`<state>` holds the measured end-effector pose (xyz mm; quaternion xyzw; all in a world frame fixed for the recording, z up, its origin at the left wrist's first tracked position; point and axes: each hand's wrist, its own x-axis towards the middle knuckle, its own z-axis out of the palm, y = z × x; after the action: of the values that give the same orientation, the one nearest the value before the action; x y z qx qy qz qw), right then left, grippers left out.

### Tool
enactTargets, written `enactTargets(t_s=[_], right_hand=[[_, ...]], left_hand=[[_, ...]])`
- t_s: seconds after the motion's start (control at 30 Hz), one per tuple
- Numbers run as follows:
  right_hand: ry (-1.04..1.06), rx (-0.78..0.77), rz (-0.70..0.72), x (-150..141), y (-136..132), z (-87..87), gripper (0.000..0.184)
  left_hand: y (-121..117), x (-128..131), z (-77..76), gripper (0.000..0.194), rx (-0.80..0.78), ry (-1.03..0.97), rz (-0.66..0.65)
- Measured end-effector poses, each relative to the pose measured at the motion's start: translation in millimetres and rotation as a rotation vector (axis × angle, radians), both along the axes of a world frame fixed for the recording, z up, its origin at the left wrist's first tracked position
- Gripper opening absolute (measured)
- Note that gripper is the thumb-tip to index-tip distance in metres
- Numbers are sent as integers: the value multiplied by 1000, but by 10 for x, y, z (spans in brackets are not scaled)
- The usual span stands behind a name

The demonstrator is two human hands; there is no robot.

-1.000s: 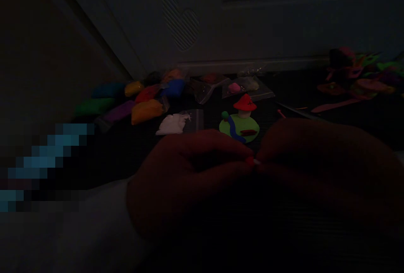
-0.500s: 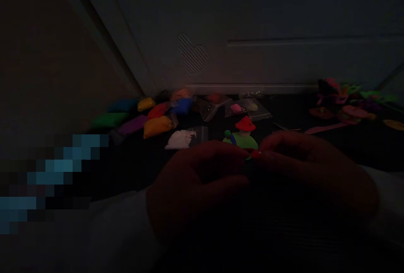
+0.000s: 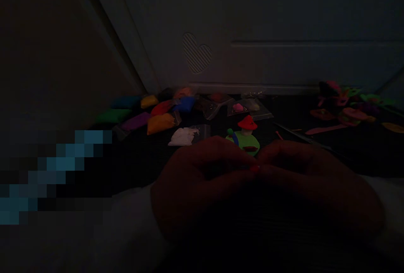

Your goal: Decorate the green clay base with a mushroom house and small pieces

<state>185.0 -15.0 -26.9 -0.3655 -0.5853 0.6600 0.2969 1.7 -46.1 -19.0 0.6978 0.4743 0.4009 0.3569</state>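
Note:
Low light makes the details hard to see. A small red lump of modelling clay is pinched between the fingertips of both hands. My left hand has thumb and forefinger closed on its left side. From the right, the thumb and forefinger of my right hand grip it too. Just behind the fingers lies a round green clay base. On it stand a mushroom with a red cap, a small green ball, a blue strip and a dark reddish-brown piece.
Bags of coloured clay, including an orange one and an opened white one, lie at the left. Behind the right hand are a long thin tool and a pink flat strip. Colourful clay pieces crowd the far right, before a pale panel.
Both hands have come down and closer together with the red lump, and my left thumb has closed onto it. More of the green base now shows behind them.

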Motion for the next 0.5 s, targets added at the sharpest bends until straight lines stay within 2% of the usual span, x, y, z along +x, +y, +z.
enactTargets(t_s=[0.13,0.23,0.33,0.5], right_hand=[[-8,-61,-2,8,-1,-5,15],[-21,-40,-3,10,-3,6,15],[-46,8,-19,6,-1,22,11],[-57,6,-18,4,0,35,13]], left_hand=[[25,-1,-2,9,-38,-27,-6],[36,-4,-6,10,-53,-44,-8],[35,-9,-9,15,-14,-33,-14],[28,2,-3,10,35,-41,10]])
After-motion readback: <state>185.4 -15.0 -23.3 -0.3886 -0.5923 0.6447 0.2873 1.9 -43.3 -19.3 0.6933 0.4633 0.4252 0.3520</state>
